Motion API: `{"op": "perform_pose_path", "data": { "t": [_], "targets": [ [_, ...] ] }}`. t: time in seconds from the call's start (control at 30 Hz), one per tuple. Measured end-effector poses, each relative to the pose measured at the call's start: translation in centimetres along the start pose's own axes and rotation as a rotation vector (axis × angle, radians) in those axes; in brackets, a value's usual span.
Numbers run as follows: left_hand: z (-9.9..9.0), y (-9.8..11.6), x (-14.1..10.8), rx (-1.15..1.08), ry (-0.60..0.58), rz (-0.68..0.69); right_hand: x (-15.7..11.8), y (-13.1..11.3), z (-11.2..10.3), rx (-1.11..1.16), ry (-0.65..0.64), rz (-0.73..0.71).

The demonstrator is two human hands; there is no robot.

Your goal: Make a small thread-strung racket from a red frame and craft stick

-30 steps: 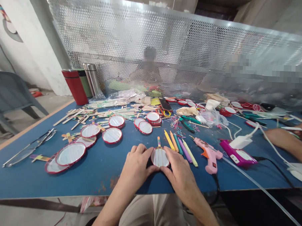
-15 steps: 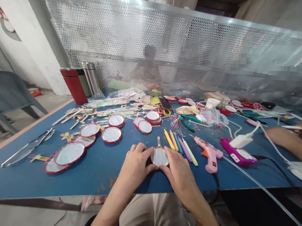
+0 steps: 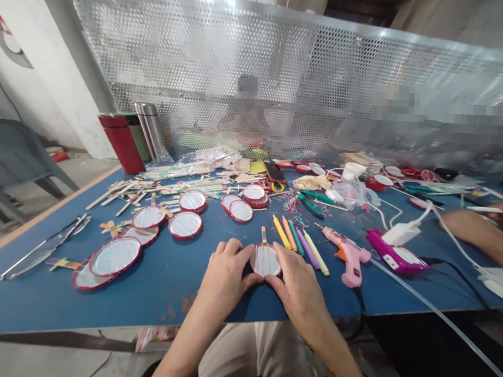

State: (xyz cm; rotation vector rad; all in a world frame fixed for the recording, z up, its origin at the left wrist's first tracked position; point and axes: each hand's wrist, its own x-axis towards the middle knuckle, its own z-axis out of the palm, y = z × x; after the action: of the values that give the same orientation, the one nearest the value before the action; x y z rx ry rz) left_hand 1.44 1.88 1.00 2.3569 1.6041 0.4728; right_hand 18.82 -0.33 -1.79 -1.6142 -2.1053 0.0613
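Between both hands, near the table's front edge, lies a small round white disc with a red rim (image 3: pixel 265 261). A stick with a coloured end (image 3: pixel 264 234) juts from its far side, and thin lines run across its face. My left hand (image 3: pixel 230 269) grips the rim on the left, thumb at the near edge. On the opposite side my right hand (image 3: pixel 297 272) holds the rim with fingers and thumb. Just beyond the right hand lie several coloured markers (image 3: pixel 293 240). Farther right rests a pink glue gun (image 3: pixel 347 256).
More red-rimmed discs (image 3: pixel 115 256) lie to the left, some with crossed sticks. Eyeglasses (image 3: pixel 46 246) sit at the far left. Loose wooden sticks (image 3: pixel 126 194), bottles (image 3: pixel 122 144) and scissors (image 3: pixel 277 186) are behind. At right are a purple power strip (image 3: pixel 396 253) and another person's arm (image 3: pixel 478 232).
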Motion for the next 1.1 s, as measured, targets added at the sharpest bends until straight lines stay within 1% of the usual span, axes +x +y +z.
{"op": "perform_pose_path", "data": {
  "t": [0.13, 0.27, 0.4, 0.67, 1.1],
  "targets": [
    [-0.17, 0.16, 0.20, 0.006, -0.002, -0.022, 0.06, -0.23, 0.06, -0.011, -0.031, 0.024],
    [-0.20, 0.12, 0.38, 0.015, -0.006, -0.011, -0.16, -0.04, 0.37, -0.015, 0.005, 0.012],
    [0.02, 0.03, 0.35, 0.029, 0.005, -0.008, -0.34, 0.32, 0.65, 0.002, 0.050, -0.041],
    [0.03, 0.06, 0.31, 0.022, 0.012, 0.003, -0.26, 0.30, 0.56, 0.002, 0.042, -0.037],
    [0.08, 0.02, 0.30, -0.006, 0.003, -0.020, -0.25, 0.02, 0.58, 0.000, 0.079, -0.032]
  ]
}}
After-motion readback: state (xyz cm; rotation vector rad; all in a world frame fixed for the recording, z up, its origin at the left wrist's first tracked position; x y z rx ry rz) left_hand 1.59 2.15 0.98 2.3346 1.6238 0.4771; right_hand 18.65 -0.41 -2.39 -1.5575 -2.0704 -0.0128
